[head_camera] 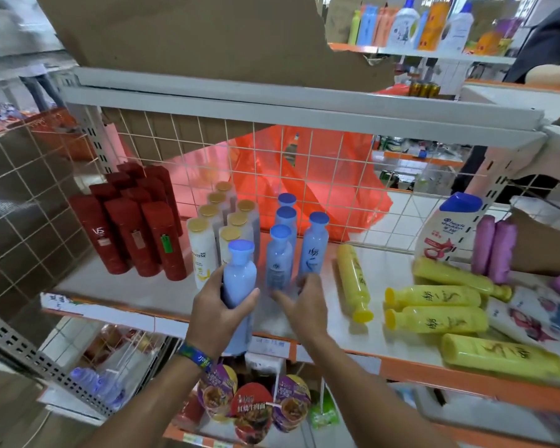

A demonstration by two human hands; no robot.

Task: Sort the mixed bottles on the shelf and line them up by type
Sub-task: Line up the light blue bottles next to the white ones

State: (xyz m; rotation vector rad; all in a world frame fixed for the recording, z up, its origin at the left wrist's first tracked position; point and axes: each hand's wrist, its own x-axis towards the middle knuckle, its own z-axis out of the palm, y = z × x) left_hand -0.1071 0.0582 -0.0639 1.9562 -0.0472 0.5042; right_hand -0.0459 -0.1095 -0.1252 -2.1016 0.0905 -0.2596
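Note:
My left hand point(222, 305) grips a light blue bottle point(240, 273) upright near the front of the white shelf point(143, 291). My right hand point(301, 302) reaches with straight fingers at the base of the standing blue bottles point(280, 253), touching or nearly touching them. Red bottles point(133, 227) stand grouped at the left. White gold-capped bottles point(214, 227) stand in rows beside them. Several yellow bottles point(434, 318) lie on their sides at the right. A white Head & Shoulders bottle point(446, 231) and purple bottles point(495, 247) stand at the far right.
A wire mesh back panel point(304, 163) closes the shelf's rear, with an orange plastic bag point(304, 176) behind it. White printed packs point(537, 321) lie at the right edge. Instant noodle cups point(253, 405) sit on the lower shelf. Cardboard point(191, 37) sits on top.

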